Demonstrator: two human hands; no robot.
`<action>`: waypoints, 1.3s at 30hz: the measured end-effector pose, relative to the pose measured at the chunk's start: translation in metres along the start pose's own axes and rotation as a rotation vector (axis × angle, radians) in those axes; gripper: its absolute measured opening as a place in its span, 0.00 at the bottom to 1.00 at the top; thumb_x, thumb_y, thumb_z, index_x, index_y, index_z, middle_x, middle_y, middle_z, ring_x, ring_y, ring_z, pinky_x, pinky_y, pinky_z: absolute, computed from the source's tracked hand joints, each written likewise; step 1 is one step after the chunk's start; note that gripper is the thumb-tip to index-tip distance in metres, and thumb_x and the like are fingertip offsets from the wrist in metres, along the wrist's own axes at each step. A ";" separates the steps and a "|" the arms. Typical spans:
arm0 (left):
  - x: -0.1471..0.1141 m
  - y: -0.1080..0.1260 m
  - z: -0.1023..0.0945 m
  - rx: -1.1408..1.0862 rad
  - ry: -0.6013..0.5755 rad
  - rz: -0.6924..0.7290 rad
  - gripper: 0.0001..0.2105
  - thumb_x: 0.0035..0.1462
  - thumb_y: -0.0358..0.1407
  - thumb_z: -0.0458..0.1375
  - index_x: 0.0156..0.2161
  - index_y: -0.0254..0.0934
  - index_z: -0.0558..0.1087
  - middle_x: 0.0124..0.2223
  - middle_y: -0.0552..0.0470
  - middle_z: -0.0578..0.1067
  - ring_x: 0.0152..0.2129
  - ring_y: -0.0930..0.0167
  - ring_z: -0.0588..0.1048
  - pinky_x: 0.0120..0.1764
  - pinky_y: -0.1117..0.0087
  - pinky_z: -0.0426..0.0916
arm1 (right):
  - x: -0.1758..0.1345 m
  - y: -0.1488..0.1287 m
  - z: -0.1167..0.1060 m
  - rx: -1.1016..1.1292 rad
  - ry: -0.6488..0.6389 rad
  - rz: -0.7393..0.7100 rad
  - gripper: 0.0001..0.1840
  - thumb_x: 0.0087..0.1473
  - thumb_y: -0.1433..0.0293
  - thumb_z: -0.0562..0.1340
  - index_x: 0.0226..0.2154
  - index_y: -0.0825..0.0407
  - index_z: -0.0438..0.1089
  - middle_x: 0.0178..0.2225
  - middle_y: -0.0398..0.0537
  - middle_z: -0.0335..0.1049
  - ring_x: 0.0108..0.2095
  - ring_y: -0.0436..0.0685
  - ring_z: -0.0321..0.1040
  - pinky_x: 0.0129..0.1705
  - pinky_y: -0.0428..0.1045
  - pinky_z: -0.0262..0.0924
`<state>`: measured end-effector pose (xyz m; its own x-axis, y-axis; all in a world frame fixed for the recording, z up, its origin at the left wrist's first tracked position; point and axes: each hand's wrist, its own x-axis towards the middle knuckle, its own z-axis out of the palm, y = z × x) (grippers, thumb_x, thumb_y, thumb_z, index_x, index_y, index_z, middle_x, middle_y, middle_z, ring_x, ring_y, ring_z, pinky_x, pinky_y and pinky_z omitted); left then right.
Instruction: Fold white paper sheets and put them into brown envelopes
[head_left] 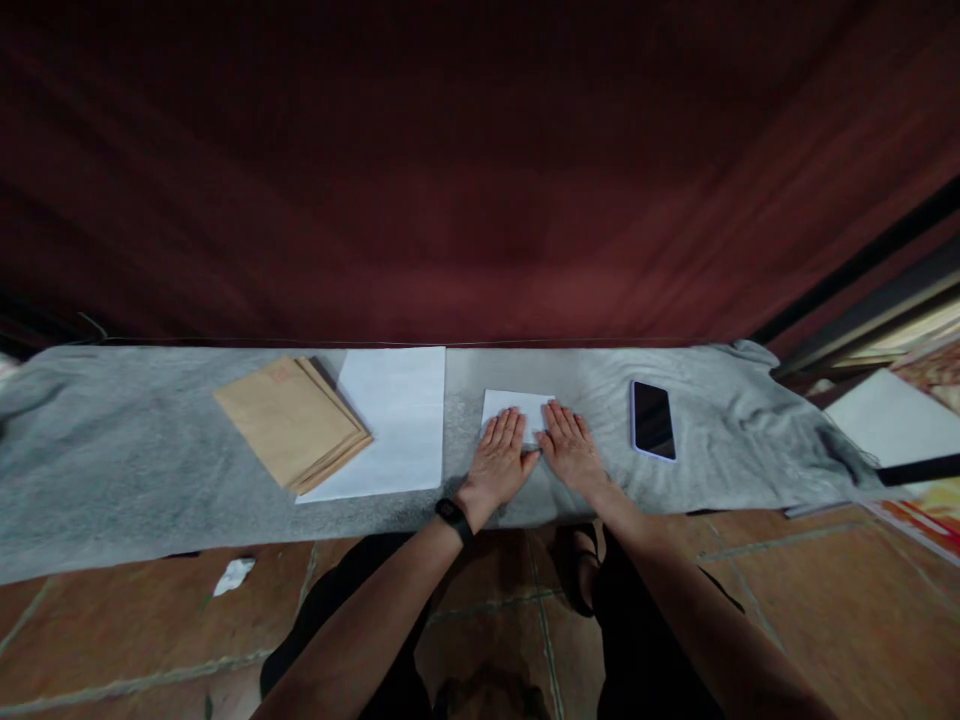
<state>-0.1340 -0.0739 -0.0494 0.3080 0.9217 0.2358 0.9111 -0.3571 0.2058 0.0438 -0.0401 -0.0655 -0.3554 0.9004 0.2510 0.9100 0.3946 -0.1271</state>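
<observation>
White paper (517,400) beneath spread fingers (506,427)

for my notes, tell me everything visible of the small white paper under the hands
The white paper looks blank and flat; folds cannot be made out. It lies on gray cloth between a larger white sheet and a phone, far edge showing. The left hand and right hand rest on it, partly covering it.

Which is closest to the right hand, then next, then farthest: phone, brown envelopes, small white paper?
1. Small white paper, under the right hand.
2. Phone, on its right.
3. Brown envelopes, far left, beyond the left hand.
</observation>
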 end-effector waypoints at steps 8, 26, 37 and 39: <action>-0.009 -0.001 -0.002 0.012 0.031 -0.086 0.31 0.69 0.46 0.44 0.68 0.27 0.55 0.71 0.37 0.56 0.69 0.61 0.53 0.68 0.54 0.50 | 0.002 -0.005 -0.008 -0.019 -0.001 0.016 0.31 0.69 0.61 0.47 0.68 0.58 0.53 0.68 0.59 0.53 0.68 0.63 0.51 0.67 0.62 0.46; -0.008 0.004 -0.001 0.165 -0.074 -0.096 0.31 0.69 0.46 0.43 0.70 0.26 0.53 0.72 0.38 0.52 0.70 0.60 0.49 0.69 0.54 0.46 | 0.008 -0.020 -0.011 0.045 0.006 0.103 0.31 0.69 0.64 0.45 0.67 0.64 0.55 0.68 0.63 0.53 0.68 0.66 0.52 0.67 0.62 0.45; -0.007 0.005 -0.002 0.218 -0.110 -0.043 0.30 0.64 0.34 0.48 0.70 0.27 0.52 0.72 0.36 0.52 0.70 0.58 0.50 0.68 0.51 0.47 | 0.016 -0.056 0.001 0.198 -0.055 -0.032 0.34 0.71 0.59 0.37 0.67 0.60 0.56 0.69 0.58 0.53 0.70 0.58 0.46 0.71 0.59 0.42; -0.007 0.006 -0.003 0.204 -0.103 -0.046 0.30 0.65 0.35 0.47 0.70 0.27 0.52 0.72 0.36 0.52 0.70 0.57 0.49 0.68 0.51 0.47 | 0.015 -0.050 0.003 0.173 -0.063 -0.032 0.34 0.71 0.59 0.37 0.67 0.60 0.56 0.69 0.57 0.52 0.71 0.59 0.45 0.70 0.60 0.42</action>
<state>-0.1312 -0.0829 -0.0472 0.2818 0.9506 0.1306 0.9581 -0.2861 0.0157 -0.0078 -0.0461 -0.0580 -0.4016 0.8943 0.1972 0.8495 0.4442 -0.2847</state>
